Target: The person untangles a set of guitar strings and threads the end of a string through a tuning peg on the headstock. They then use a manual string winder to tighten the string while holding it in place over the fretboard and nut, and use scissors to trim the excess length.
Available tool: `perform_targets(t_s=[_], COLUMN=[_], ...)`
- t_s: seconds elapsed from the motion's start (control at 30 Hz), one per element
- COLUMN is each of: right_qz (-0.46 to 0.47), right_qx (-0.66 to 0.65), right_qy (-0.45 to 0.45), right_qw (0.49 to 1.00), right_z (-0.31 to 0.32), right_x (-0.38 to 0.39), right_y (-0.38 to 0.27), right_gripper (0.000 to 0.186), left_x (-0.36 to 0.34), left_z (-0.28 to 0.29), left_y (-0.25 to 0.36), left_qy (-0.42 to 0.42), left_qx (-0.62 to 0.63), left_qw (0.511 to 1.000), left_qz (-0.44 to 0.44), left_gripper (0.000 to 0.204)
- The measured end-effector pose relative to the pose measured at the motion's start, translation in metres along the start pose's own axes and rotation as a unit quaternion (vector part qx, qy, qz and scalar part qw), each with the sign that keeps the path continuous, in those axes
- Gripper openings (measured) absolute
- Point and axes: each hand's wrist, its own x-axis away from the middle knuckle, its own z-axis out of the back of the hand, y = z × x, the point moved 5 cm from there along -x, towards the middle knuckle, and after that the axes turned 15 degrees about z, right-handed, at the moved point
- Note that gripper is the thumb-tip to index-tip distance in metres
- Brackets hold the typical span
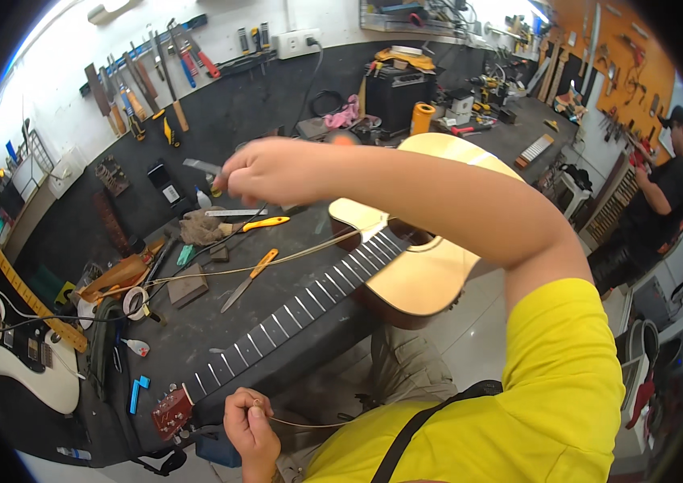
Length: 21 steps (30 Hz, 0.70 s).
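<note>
My left hand (250, 427) is closed near the guitar's headstock (172, 412), its fingertips pinching a thin brass-coloured wire (313, 424) that curves off toward my body. Reaching across the guitar body (430, 282), my right hand (269, 171) is raised over the bench's far side. It grips a tool with a flat grey metal end (199, 166); the rest is hidden in the fist. The acoustic guitar lies face up along the bench edge, without strings over its dark fretboard (297, 312). A yellow-handled knife (251, 278) and another yellow-handled tool (267, 223) rest beyond the neck.
A long brass-coloured strip (277, 256) arches over the dark bench. A sanding block (188, 290), tape roll (135, 303) and blue string winder (139, 393) lie at left, near a white electric guitar (28, 362). At far right stands another person (655, 193) in dark clothes.
</note>
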Motion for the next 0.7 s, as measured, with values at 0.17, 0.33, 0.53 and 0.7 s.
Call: perform_targets(t_s=[0.17, 0.33, 0.53, 0.7], right_qz=[-0.082, -0.155, -0.181, -0.154], right_qx=[-0.586, -0.799, -0.666, -0.818], right_qy=[-0.026, 0.002, 0.053, 0.054], right_qw=[0.806, 0.581, 0.722, 0.551], right_z=[-0.086, -0.194, -0.235, -0.244], right_x=[0.174, 0.264, 0.277, 0.255], right_y=[-0.077, -0.056, -0.029, -0.043], right_gripper=[0.055, 0.062, 0.056, 0.070], left_x=[0.005, 0.002, 0.017, 0.033], left_z=[-0.009, -0.028, -0.053, -0.057], left_y=[0.023, 0.023, 0.022, 0.015], left_qy=[0.017, 0.016, -0.047, -0.043], left_qx=[0.041, 0.092, 0.041, 0.043], left_qw=[0.998, 0.996, 0.998, 0.998], left_qz=[-0.036, -0.007, 0.021, 0.023], left_gripper=[0.013, 0.008, 0.007, 0.008])
